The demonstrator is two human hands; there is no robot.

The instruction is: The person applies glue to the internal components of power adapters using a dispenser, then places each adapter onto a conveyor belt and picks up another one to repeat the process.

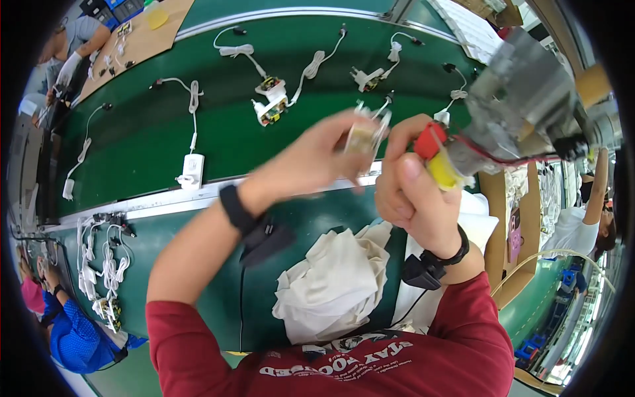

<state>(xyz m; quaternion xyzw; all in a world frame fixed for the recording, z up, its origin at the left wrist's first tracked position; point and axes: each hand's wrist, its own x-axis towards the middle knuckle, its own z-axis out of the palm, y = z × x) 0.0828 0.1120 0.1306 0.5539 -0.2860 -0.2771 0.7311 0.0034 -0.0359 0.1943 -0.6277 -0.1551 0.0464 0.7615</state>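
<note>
Grasped a charger part (362, 140), blurred, in the fingers of the left hand (319, 155). Curled the fingers of the right hand (418, 192) just beside it, against a red-and-yellow fitting (431, 140); could not tell whether clenched on it. Wore black wristbands (233, 210) behind the fingers of both hands. Had a grey-wrapped unit (522, 92) beyond the right fingers, and a crumpled cream cloth (334, 281) below them, nearer the body. Faced an open charger (271, 99) with coiled cord, ahead of the left fingers on a green belt (225, 132). Had a closed charger (192, 171) left of those fingers, overlapping a metal rail (145, 205). Had a cardboard box (493, 205) right of the right fingers, and bunched cords (109, 264) well left of the left. Shared the workshop with a co-worker in blue (83, 341), farther left of the fingers, and a gloved co-worker (69, 69), far ahead and left.
</note>
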